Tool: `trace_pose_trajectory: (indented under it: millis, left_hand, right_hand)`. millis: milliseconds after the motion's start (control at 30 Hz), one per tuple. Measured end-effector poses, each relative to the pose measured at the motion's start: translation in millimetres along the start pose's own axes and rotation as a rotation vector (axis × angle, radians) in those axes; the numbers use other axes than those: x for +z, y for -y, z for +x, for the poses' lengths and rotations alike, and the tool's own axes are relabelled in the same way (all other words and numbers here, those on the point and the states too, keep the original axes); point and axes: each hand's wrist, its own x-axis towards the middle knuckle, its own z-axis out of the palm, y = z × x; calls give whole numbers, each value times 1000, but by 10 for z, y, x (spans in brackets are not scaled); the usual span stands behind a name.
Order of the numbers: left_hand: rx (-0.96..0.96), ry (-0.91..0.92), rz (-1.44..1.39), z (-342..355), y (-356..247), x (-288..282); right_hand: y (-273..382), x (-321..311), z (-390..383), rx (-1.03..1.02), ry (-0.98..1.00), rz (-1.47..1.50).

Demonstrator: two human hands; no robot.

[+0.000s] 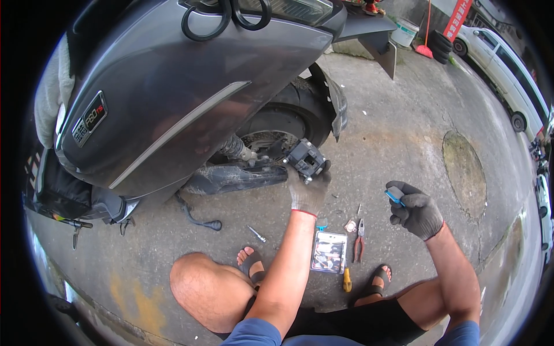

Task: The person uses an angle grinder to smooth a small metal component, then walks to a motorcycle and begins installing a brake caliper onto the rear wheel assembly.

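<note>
My left hand (308,193), in a grey work glove, is closed around a dark brake caliper (306,159). It holds the caliper up beside the scooter's wheel (277,124), with an opening in the caliper's body facing me. My right hand (418,212), gloved too, is off to the right above the concrete. Between its thumb and fingers is a small brake pad (395,194), grey with a bright blue edge. Whether the caliper touches the swingarm cover (236,177) behind it I cannot tell.
Between my feet lie a clear blister pack (329,252), red-handled pliers (360,241), a yellow-handled screwdriver (347,280) and a small round piece (350,225). A metal socket tool (257,233) and a black bent bar (199,219) lie left. The grey scooter (190,86) fills the upper left.
</note>
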Motion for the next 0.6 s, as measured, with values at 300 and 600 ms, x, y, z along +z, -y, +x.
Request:
trace_pose_trajectory:
  millis: [300, 600]
  left_hand:
    - [-31, 16, 65, -74, -54, 34]
    - [-66, -5, 107, -130, -96, 67]
  right_hand:
    - [38, 32, 32, -79, -20, -166]
    - [21, 40, 177, -186, -6, -210]
